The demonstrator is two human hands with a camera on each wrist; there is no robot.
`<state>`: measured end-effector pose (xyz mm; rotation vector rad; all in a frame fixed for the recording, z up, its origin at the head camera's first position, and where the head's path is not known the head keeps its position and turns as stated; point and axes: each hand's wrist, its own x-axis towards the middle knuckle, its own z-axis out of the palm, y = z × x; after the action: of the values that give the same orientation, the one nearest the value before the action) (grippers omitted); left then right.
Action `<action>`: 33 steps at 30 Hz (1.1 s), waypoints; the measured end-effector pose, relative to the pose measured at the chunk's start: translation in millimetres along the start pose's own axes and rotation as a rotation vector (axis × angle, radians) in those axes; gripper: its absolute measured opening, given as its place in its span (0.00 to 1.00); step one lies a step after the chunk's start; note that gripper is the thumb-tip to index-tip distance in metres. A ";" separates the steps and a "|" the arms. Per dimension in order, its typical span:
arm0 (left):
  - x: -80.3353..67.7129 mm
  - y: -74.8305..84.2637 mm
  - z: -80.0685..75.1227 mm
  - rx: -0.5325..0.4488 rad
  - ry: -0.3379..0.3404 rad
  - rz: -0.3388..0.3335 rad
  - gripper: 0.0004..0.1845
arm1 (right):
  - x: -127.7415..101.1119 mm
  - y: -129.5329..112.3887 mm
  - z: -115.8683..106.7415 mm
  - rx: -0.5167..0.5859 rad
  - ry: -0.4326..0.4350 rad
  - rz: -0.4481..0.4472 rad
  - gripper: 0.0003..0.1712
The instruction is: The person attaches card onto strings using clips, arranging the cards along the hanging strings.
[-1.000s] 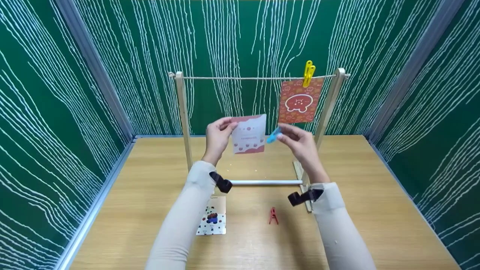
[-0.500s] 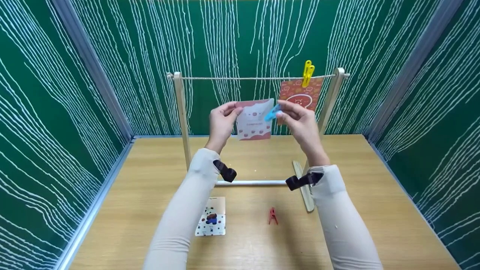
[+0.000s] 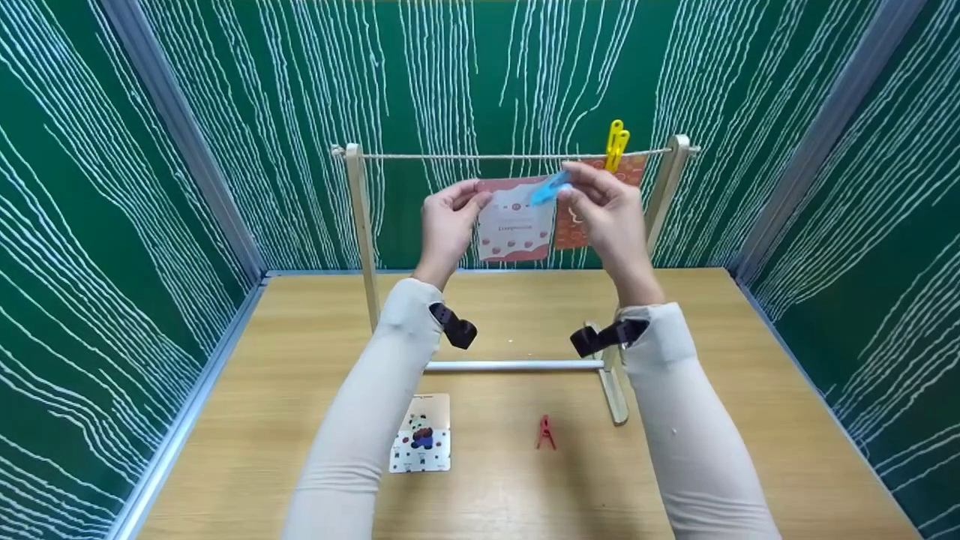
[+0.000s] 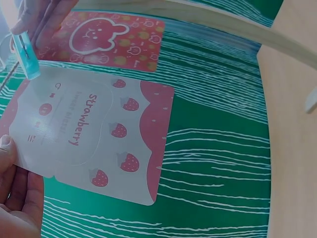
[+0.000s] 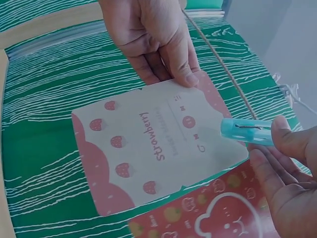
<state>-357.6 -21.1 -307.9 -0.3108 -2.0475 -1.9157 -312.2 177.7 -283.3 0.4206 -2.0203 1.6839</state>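
Observation:
My left hand (image 3: 450, 225) pinches the upper left edge of a pink and white card (image 3: 514, 229) printed with strawberries and the word "Strawberry" (image 5: 151, 136). The card is upright just below the rope (image 3: 450, 157). Between thumb and fingers, my right hand (image 3: 609, 217) holds a light blue clothespin (image 3: 551, 187), which overlaps the card's upper right corner in the head view. A red bear-face card (image 4: 114, 42) hangs on the rope behind the right hand, held by a yellow clothespin (image 3: 616, 146). The hand covers much of it in the head view.
Two wooden posts (image 3: 364, 240) carry the rope, joined low down by a white bar (image 3: 517, 365). On the table (image 3: 300, 390) lie a card with a cartoon bear (image 3: 421, 439), partly behind the left sleeve, and a red clothespin (image 3: 546, 433). Green walls (image 3: 187, 187) stand around.
Both hands have risen toward the rope, bringing the strawberry card and blue clothespin up. The clothespin has come across the card's upper right corner, and the right hand now hides more of the red card.

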 end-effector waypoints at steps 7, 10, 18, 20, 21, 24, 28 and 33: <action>2.2 10.2 1.3 -0.008 -0.003 -0.004 0.13 | 6.3 -11.1 2.2 0.017 0.054 -0.052 0.18; 2.8 12.5 1.9 -0.006 -0.004 0.000 0.13 | 8.1 -14.0 4.4 0.021 0.076 -0.073 0.18; 4.7 16.4 3.3 -0.001 0.001 0.016 0.14 | 13.6 -19.0 6.7 0.033 0.131 -0.106 0.17; 5.8 16.9 3.2 -0.001 0.002 0.018 0.14 | 15.2 -19.6 6.6 0.037 0.140 -0.118 0.16; 6.2 17.3 3.3 -0.002 0.001 0.017 0.14 | 16.0 -20.2 6.5 0.044 0.145 -0.122 0.16; 7.2 18.5 3.6 -0.004 0.001 0.016 0.14 | 18.1 -22.6 7.0 0.064 0.160 -0.116 0.15; 8.6 20.0 4.1 0.014 0.008 0.023 0.14 | 21.6 -25.4 8.7 0.056 0.173 -0.126 0.15; 9.1 20.6 4.7 0.030 0.017 0.031 0.13 | 25.7 -27.7 11.2 0.028 0.170 -0.137 0.16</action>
<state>-358.8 -15.3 -285.7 -0.3160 -2.0466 -1.8608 -321.4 162.9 -247.9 0.4016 -1.8071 1.6089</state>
